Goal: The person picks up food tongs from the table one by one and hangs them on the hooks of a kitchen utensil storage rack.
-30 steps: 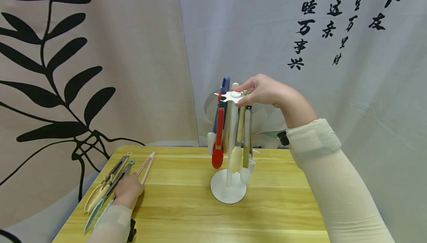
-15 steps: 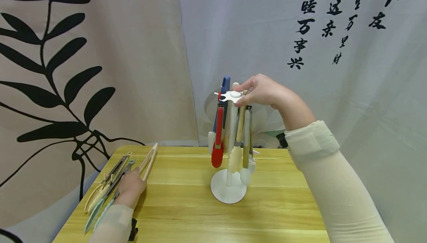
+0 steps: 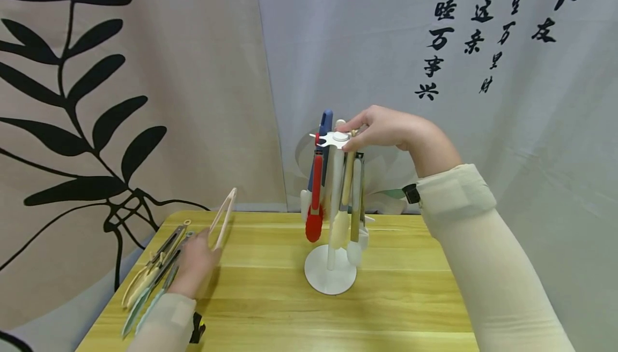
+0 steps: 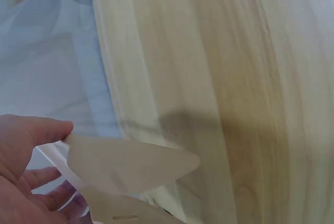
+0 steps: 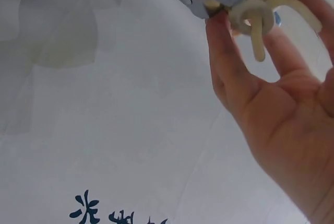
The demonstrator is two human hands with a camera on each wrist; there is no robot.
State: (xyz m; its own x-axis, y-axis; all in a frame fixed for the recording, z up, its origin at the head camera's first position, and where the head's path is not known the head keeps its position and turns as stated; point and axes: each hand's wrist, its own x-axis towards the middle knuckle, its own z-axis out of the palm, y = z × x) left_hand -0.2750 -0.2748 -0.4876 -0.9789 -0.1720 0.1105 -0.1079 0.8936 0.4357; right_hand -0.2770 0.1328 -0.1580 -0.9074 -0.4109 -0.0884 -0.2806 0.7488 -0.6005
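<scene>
At the left of the table my left hand (image 3: 195, 263) grips a pair of pale pink tongs (image 3: 224, 220), their tips angled up and away. In the left wrist view the tongs' flat, rounded heads (image 4: 130, 165) show beside the thumb. My right hand (image 3: 386, 129) holds the top of a white rotating utensil rack (image 3: 330, 279), thumb and fingers about its hooked plate. From the rack hang red tongs (image 3: 315, 196), blue tongs (image 3: 326, 121), cream tongs (image 3: 340, 228) and others. The right wrist view shows a tongs' ring (image 5: 252, 16) on a hook by the fingers.
Cream tongs (image 3: 145, 285) and mint-green tongs (image 3: 137, 306) lie at the left edge of the wooden table (image 3: 260, 303), partly behind the left arm. Behind the table hangs a printed cloth (image 3: 217, 100).
My left hand has lifted the pale pink tongs and moved slightly right and away, their tips rising above the table's far edge in view. The right hand stays at the rack's top.
</scene>
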